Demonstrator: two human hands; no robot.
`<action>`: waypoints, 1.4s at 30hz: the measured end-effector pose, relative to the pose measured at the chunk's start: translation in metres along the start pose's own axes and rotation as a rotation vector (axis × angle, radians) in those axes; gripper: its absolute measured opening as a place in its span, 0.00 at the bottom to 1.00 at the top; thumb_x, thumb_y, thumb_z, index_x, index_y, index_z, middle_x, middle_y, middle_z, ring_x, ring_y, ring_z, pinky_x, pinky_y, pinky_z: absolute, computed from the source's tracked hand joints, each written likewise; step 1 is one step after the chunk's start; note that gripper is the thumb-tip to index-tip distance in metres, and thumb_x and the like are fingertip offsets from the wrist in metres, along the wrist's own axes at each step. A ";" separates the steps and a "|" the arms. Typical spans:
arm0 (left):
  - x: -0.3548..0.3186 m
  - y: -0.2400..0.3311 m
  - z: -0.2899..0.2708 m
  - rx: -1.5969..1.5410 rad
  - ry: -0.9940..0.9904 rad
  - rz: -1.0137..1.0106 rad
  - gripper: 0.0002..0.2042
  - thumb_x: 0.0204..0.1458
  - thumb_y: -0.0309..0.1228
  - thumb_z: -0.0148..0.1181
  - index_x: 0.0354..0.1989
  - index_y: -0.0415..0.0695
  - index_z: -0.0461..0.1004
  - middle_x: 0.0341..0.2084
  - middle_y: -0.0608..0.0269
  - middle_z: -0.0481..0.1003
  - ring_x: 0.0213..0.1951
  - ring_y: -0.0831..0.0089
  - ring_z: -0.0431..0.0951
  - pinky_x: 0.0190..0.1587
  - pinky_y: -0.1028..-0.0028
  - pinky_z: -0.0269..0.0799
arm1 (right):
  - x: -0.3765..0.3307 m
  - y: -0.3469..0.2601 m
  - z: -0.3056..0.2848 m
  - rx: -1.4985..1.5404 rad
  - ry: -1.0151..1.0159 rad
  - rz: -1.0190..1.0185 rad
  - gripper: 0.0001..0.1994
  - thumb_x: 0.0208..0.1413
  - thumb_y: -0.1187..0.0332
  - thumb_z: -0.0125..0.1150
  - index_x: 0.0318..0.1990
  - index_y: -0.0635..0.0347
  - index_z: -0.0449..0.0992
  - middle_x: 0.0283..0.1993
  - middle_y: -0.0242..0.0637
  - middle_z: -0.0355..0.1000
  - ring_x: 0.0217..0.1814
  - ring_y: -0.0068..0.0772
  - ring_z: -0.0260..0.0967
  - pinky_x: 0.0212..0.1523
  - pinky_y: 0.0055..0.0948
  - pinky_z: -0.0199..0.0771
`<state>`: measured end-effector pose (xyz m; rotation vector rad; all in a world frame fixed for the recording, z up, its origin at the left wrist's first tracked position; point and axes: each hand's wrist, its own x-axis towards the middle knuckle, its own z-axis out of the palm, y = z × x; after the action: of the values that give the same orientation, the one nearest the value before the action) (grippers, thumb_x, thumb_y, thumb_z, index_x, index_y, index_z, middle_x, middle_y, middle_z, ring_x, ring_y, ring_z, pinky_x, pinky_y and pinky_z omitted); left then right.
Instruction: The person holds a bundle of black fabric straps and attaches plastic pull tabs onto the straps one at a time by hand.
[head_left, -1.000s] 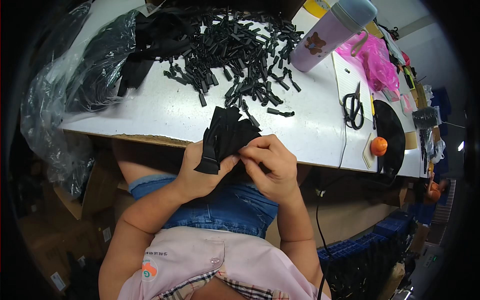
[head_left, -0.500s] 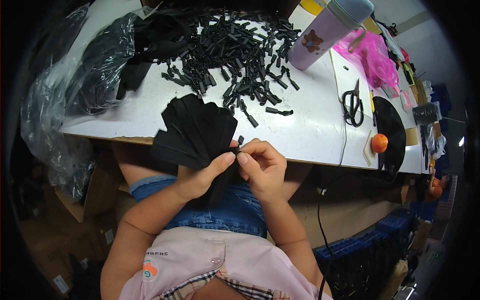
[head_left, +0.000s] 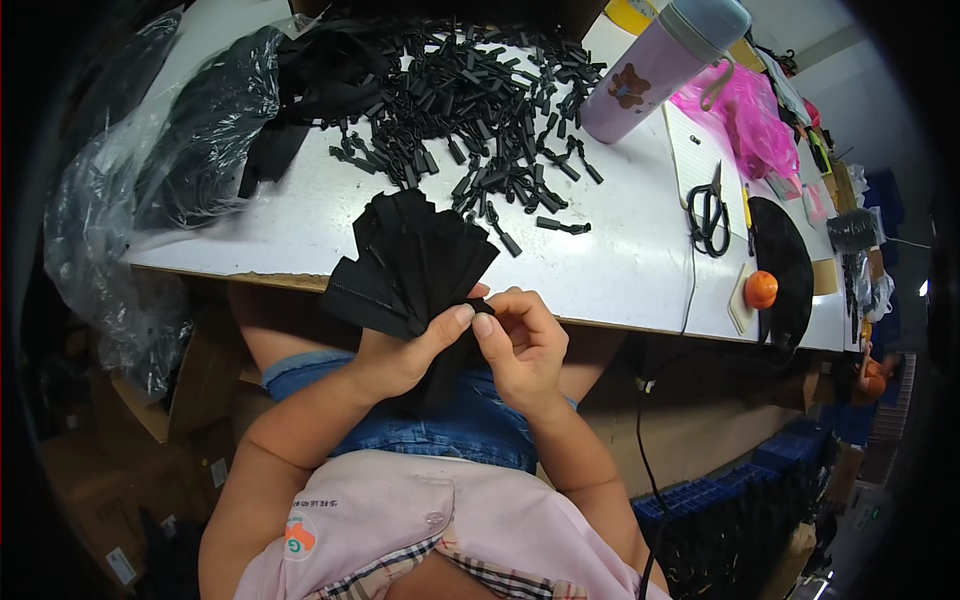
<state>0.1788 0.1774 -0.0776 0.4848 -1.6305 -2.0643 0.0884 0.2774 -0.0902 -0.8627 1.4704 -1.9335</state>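
A fanned bunch of black zippers [head_left: 410, 262] spreads above my left hand [head_left: 398, 358], which is closed round its gathered base. Fine teeth show along the edge of one strip on the left. My right hand [head_left: 527, 350] meets the left thumb at the bunch's right side. Its thumb and forefinger pinch a black zipper end [head_left: 482, 305], mostly covered by the fingertips. Whether a slider is in that pinch cannot be made out. Beyond the hands, a heap of black zipper sliders with long pulls [head_left: 465, 85] lies on the white table [head_left: 620, 250].
Clear plastic bags [head_left: 195, 130] and black strips lie at the left. A purple flask [head_left: 640, 85] leans at back right. Farther right are a notebook [head_left: 685, 150], black scissors [head_left: 709, 220], an orange round object [head_left: 760, 290] and a pink bag [head_left: 745, 120]. A cable hangs over the front edge.
The zipper bunch has swung a little to the right and closed up slightly. A slider pull that stuck up above my right fingertips no longer shows; a black zipper end is there now.
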 end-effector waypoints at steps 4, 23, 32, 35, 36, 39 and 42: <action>0.000 0.005 -0.005 0.080 -0.025 0.004 0.10 0.48 0.26 0.51 0.38 0.37 0.68 0.34 0.62 0.71 0.37 0.76 0.70 0.41 0.78 0.66 | -0.001 -0.001 -0.006 0.168 -0.088 0.159 0.04 0.51 0.74 0.51 0.32 0.65 0.66 0.23 0.26 0.60 0.20 0.11 0.52 0.20 0.11 0.53; -0.001 0.000 -0.010 0.155 -0.009 0.065 0.08 0.49 0.29 0.52 0.34 0.39 0.70 0.27 0.67 0.70 0.30 0.78 0.69 0.34 0.79 0.66 | 0.013 -0.011 -0.010 -0.177 -0.254 0.017 0.05 0.44 0.76 0.56 0.30 0.66 0.70 0.19 0.27 0.61 0.15 0.11 0.52 0.16 0.13 0.53; 0.007 0.005 -0.012 -0.038 -0.153 -0.054 0.22 0.45 0.26 0.55 0.50 0.38 0.59 0.36 0.65 0.68 0.36 0.79 0.68 0.38 0.80 0.65 | 0.029 -0.038 0.003 -0.571 0.011 -0.506 0.19 0.35 0.76 0.62 0.40 0.64 0.69 0.31 0.36 0.63 0.22 0.20 0.55 0.19 0.15 0.56; 0.005 -0.002 -0.012 0.013 -0.196 -0.108 0.23 0.42 0.24 0.58 0.49 0.37 0.59 0.38 0.64 0.67 0.42 0.76 0.67 0.45 0.77 0.62 | 0.041 -0.035 -0.001 -0.654 -0.036 -0.616 0.15 0.36 0.78 0.61 0.37 0.64 0.70 0.34 0.37 0.63 0.27 0.24 0.59 0.25 0.17 0.61; 0.005 0.001 -0.012 0.013 -0.198 -0.107 0.23 0.42 0.24 0.58 0.49 0.37 0.59 0.38 0.64 0.67 0.42 0.76 0.67 0.45 0.77 0.62 | 0.043 -0.032 -0.003 -0.693 -0.043 -0.689 0.12 0.36 0.78 0.61 0.33 0.63 0.72 0.34 0.38 0.63 0.26 0.25 0.60 0.24 0.19 0.62; 0.009 0.005 -0.021 -0.176 -0.254 -0.367 0.18 0.39 0.28 0.61 0.40 0.38 0.66 0.29 0.64 0.68 0.26 0.80 0.68 0.27 0.83 0.66 | 0.033 -0.036 -0.009 -0.447 -0.010 -0.502 0.08 0.37 0.80 0.60 0.29 0.63 0.73 0.33 0.38 0.64 0.31 0.28 0.62 0.30 0.21 0.64; 0.008 0.001 -0.019 -0.321 -0.175 -0.349 0.15 0.40 0.30 0.61 0.37 0.38 0.68 0.26 0.65 0.68 0.22 0.81 0.67 0.21 0.84 0.63 | 0.020 -0.028 -0.011 -0.206 0.005 -0.322 0.07 0.41 0.82 0.56 0.31 0.66 0.71 0.31 0.37 0.65 0.29 0.24 0.63 0.30 0.18 0.64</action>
<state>0.1820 0.1576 -0.0813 0.5157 -1.3373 -2.6352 0.0651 0.2759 -0.0619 -1.2542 1.6353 -2.0316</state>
